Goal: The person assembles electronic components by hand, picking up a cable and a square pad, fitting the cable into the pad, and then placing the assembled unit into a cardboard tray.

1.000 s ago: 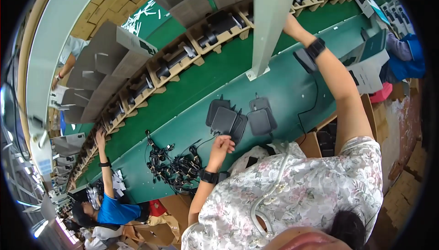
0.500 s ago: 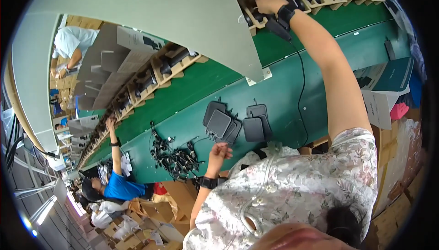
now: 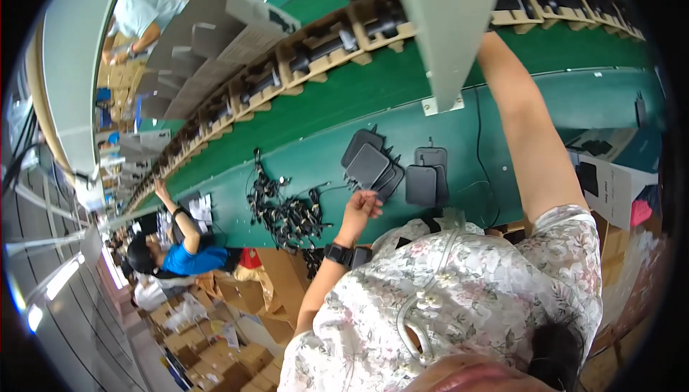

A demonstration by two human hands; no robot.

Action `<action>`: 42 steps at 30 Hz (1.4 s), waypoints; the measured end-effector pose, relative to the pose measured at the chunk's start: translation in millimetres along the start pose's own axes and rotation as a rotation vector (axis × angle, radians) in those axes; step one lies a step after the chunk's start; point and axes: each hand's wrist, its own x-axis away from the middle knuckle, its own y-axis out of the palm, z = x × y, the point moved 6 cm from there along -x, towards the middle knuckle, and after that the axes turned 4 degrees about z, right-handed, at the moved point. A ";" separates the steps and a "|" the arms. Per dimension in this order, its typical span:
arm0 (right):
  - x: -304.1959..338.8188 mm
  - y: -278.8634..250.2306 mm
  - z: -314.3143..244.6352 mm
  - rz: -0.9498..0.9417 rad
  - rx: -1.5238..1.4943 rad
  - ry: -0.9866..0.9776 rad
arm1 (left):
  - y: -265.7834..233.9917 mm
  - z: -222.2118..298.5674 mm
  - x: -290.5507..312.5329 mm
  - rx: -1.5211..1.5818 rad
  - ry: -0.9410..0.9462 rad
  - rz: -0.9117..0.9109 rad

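Note:
My left hand hovers at the near edge of the green table, fingers loosely bent and slightly apart, with nothing visible in them. Just beyond it lies a loose pile of flat dark grey square pads with rounded corners and short stubs. Beside that pile is a second stack of similar pads. My right arm reaches far across to the line of cardboard trays, which hold black parts. A pale grey post hides my right hand, so its fingers and anything in them cannot be seen.
The grey post stands bolted to the table between my arms. Tangled black cables lie left of the pads. At right are a printed box and a small black device. A person in blue works farther left.
The view has shifted, and the post now covers my right hand, which was visible at a tray before. My left hand has come closer to the pad pile.

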 end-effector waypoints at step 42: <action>104.6 -140.1 44.0 0.469 -0.431 -0.017 | -170.3 -11.1 41.0 -0.552 0.550 0.919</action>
